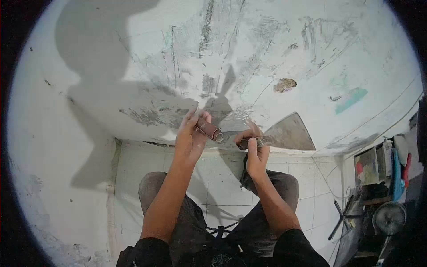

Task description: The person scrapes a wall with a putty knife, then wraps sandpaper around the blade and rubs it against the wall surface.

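My left hand (191,141) is closed around a rolled-up piece of brown sandpaper (207,128), its spiral end facing right. Opposite it, my right hand (256,156) grips the handle of a wide putty knife (291,133). The flared metal blade points right and looks smeared with dust or filler. Both hands are in front of a white wall (249,58) with grey patches, scratches and cracks. A broken hole (285,85) exposes rough brown material above the blade.
White floor tiles (187,155) lie below, with my bent knees on both sides. At right stand a fan (389,218) and a cluttered shelf (378,201). A black-legged stand (343,216) is on the floor beside them. Another wall (58,147) meets this one at left.
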Tool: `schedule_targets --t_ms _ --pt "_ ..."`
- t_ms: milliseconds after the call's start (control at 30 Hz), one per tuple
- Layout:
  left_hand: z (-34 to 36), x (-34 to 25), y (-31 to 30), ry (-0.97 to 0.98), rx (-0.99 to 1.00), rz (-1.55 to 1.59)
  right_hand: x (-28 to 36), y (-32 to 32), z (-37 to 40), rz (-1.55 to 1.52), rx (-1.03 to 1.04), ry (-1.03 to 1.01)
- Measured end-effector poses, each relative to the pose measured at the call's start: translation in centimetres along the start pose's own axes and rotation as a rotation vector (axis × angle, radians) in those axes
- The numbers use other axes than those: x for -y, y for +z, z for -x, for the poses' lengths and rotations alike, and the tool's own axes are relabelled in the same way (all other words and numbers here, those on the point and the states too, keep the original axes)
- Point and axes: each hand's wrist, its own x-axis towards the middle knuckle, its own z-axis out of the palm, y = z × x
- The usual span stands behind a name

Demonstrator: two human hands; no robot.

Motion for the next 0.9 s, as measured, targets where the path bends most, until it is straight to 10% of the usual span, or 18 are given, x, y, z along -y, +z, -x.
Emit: schedule_targets --t_ms 233,900 --pt "0.4 1.1 0.9 -0.024 -0.172 0.02 2.3 -0.5 -0.4 -0.006 0.027 -0.237" --pt "0.4 1.9 -0.1 -0.002 -0.108 -0.22 2.6 -1.2 -0.4 -0.28 -0.032 0.206"
